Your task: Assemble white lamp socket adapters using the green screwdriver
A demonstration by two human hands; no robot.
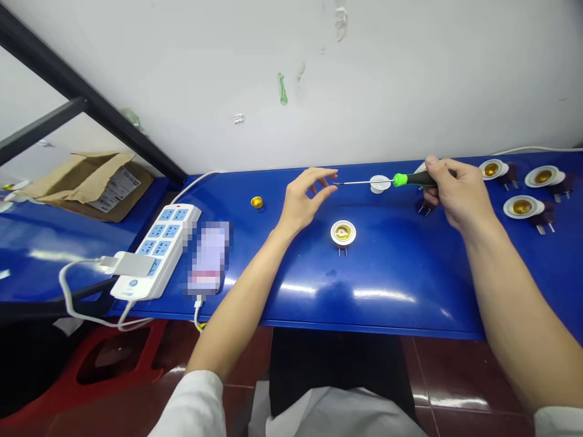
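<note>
My right hand [453,185] grips the black and green handle of a screwdriver [401,179], whose thin shaft points left. Close to its tip is my left hand [310,197], thumb and fingers apart; nothing can be made out between them. Below the shaft, a white lamp socket [343,233] with a gold inside and two prongs lies on the blue table [282,306]. Behind the shaft stands a white round part [379,184]. A small gold cap [257,202] rests left of my left hand. Another socket is partly hidden behind my right hand.
Several sockets with plugs, one of them a white and gold socket [521,207], lie at the right. On the left are a phone [209,258], a white power strip [157,252] with cables, and a cardboard box [98,185]. A wall rises behind the table.
</note>
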